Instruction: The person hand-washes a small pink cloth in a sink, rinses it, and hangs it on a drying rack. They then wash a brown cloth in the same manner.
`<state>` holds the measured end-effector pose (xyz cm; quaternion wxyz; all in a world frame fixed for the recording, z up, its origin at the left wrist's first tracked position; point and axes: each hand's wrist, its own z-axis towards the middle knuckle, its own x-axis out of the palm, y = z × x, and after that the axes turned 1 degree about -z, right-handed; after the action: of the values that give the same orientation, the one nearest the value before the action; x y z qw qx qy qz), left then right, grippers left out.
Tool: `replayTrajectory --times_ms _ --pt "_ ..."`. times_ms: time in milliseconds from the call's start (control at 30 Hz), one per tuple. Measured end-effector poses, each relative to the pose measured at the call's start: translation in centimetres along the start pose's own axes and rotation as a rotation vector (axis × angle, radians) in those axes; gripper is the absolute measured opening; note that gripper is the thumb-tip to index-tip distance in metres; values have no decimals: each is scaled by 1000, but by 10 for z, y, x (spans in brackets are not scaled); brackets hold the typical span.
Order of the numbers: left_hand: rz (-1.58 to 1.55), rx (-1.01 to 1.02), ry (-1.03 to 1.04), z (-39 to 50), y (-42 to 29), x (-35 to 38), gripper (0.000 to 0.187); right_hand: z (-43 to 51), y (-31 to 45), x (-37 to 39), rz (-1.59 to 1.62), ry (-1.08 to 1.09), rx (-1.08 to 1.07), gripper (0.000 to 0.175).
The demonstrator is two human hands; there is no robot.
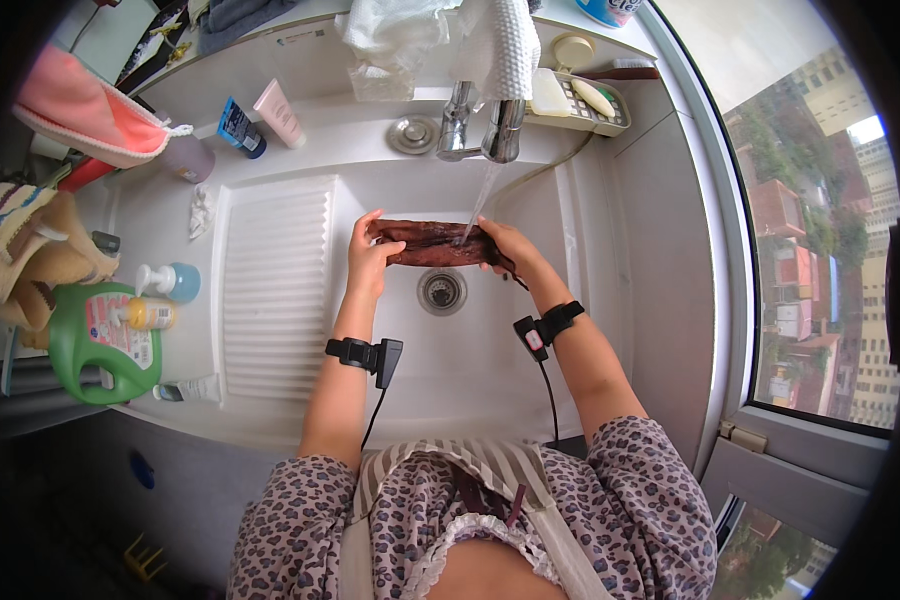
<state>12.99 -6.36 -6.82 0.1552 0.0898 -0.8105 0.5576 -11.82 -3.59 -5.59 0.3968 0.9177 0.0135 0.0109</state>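
Observation:
A long, dark reddish-brown piece of what looks like cured meat is held level between my two hands over the white sink basin. My left hand grips its left end, thumb on the near face. Around the right end close the fingers of my right hand, partly hidden behind it. A dark cord hangs near that end. From the chrome faucet a thin stream of water falls onto the right half of the meat. The drain strainer lies just below it.
Left of the basin is a ribbed washboard. Beyond it stand a green detergent jug and pump bottles. Tubes stand on the back ledge. A soap tray sits back right, near the window. White cloth drapes the faucet.

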Motion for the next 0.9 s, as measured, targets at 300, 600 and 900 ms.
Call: replayTrajectory --times_ms 300,600,900 --pt "-83 -358 -22 -13 -22 -29 44 -11 22 32 487 176 113 39" --pt "-714 -512 42 0 24 26 49 -36 29 37 599 309 -116 44" --pt "-166 -85 100 26 11 56 25 -69 -39 2 892 505 226 48"
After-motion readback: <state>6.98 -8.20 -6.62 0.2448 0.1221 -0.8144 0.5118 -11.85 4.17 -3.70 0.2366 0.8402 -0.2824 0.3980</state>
